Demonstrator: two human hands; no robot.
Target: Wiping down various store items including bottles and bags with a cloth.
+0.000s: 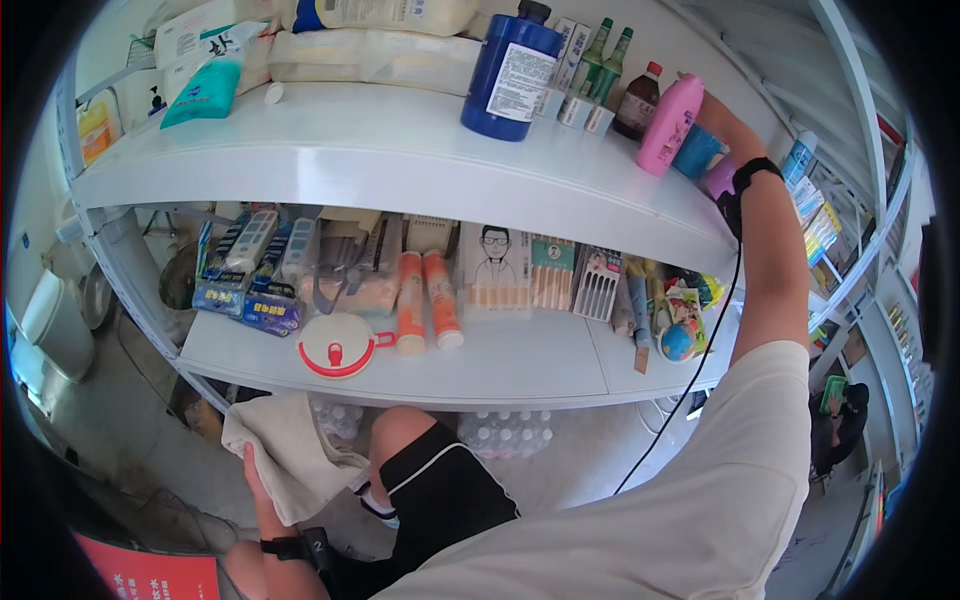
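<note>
Down at the lower left, my left hand (253,469) holds a folded off-white cloth (289,450) in front of the shelving. My right hand (718,116) is at the right end of the upper shelf (337,142), mostly hidden behind a pink bottle (670,127). Whether its fingers grip that bottle cannot be told. Close by are a blue cup-like container (697,150) and a purple object (720,178). A brown bottle with a red cap (637,101) stands just left of the pink one.
A large blue jug (510,75), two green bottles (604,64) and a teal pouch (206,82) occupy the upper shelf. Below are a round white-and-red lidded container (335,341), two orange tubes (426,300) and packaged goods. A black cable (701,356) hangs by my right arm. Another person (851,420) sits far right.
</note>
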